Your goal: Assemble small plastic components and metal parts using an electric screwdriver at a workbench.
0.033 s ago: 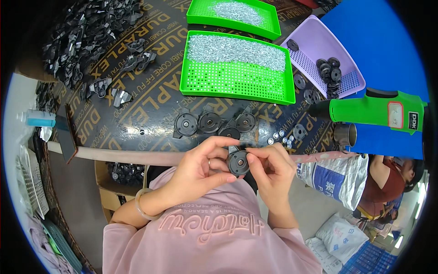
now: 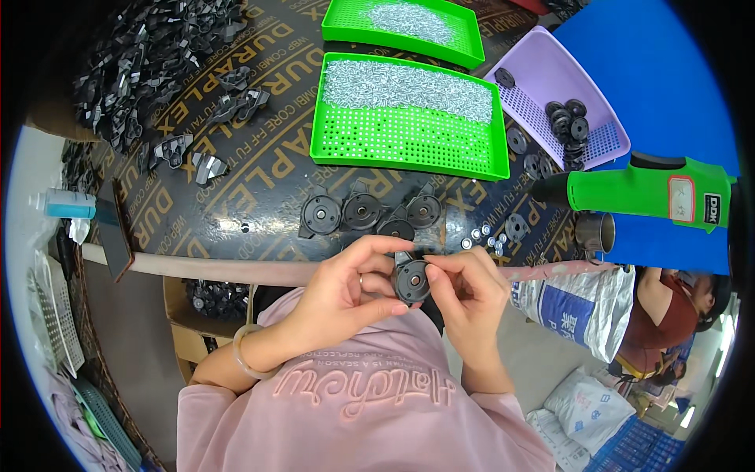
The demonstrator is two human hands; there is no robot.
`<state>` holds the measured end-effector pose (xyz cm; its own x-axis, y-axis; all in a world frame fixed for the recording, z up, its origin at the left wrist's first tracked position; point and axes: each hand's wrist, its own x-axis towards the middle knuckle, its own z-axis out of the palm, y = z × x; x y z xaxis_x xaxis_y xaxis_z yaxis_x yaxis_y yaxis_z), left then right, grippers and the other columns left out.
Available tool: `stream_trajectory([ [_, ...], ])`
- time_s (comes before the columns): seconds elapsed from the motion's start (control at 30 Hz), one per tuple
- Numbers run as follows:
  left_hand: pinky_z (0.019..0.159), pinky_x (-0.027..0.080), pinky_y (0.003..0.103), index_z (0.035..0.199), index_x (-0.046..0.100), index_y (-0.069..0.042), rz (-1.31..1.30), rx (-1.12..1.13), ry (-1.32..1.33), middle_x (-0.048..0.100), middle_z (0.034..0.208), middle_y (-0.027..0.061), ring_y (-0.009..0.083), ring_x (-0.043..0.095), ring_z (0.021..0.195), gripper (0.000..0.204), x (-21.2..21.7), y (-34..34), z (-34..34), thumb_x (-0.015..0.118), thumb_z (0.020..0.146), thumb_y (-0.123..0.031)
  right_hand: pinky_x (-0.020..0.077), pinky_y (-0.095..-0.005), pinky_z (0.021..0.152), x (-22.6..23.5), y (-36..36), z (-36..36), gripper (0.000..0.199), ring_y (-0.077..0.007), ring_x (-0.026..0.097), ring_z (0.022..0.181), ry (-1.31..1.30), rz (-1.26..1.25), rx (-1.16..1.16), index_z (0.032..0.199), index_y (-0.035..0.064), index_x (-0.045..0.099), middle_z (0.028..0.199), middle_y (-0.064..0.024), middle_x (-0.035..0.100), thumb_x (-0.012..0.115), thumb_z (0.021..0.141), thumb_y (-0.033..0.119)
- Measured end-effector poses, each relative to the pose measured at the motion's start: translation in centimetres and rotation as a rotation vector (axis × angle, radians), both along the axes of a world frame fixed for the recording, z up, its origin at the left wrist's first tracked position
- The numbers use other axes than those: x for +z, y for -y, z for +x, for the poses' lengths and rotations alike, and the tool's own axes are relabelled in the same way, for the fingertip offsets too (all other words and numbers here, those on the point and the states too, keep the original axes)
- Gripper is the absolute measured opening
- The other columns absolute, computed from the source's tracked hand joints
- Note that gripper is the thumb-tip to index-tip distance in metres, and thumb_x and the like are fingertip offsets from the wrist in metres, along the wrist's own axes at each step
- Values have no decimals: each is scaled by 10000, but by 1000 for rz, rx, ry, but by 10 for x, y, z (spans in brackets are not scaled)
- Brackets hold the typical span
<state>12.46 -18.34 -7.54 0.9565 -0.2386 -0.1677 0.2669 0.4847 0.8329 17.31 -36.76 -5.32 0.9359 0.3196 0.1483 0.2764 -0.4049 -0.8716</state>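
A black plastic part with a round, wheel-like face [image 2: 413, 281] is held up in front of my chest, just off the table edge. My left hand [image 2: 358, 285] grips it from the left with the thumb below. On its right side, my right hand [image 2: 469, 287] pinches the rim between thumb and fingers. Just beyond my hands, several similar black parts [image 2: 321, 215] rest on the table, one of them partly hidden behind my left fingers. Small silvery metal pieces [image 2: 476, 234] lie in a cluster to their right.
Farther back stand a green tray [image 2: 409, 149] of small metal pins and a second green tray [image 2: 346, 33]. A purple basket [image 2: 543, 55] holds black discs. At right are a green power tool [image 2: 653, 193] and a metal cup [image 2: 595, 234]. Black parts [image 2: 157, 63] heap up far left.
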Motion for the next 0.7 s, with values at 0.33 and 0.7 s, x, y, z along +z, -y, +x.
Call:
stream_trajectory([
  [0.33, 711, 546, 209, 1299, 552, -3, 222, 187, -24, 541, 994, 29, 75, 653, 846, 392, 12, -23, -8, 621, 919, 65, 410, -214, 509, -3, -4, -1, 181, -76, 546, 639, 50, 34, -38, 952, 30, 718, 844, -41, 619, 799, 790, 17],
  [0.7, 518, 486, 195, 1115, 661, -12, 950, 642, -22, 618, 795, 4, 48, 563, 691, 295, 1, -104, 24, 687, 824, 28, 373, -218, 527, -6, 46, 40, 68, -68, 508, 620, 288, -199, -389, 906, 16, 701, 830, -23, 610, 740, 851, 14],
])
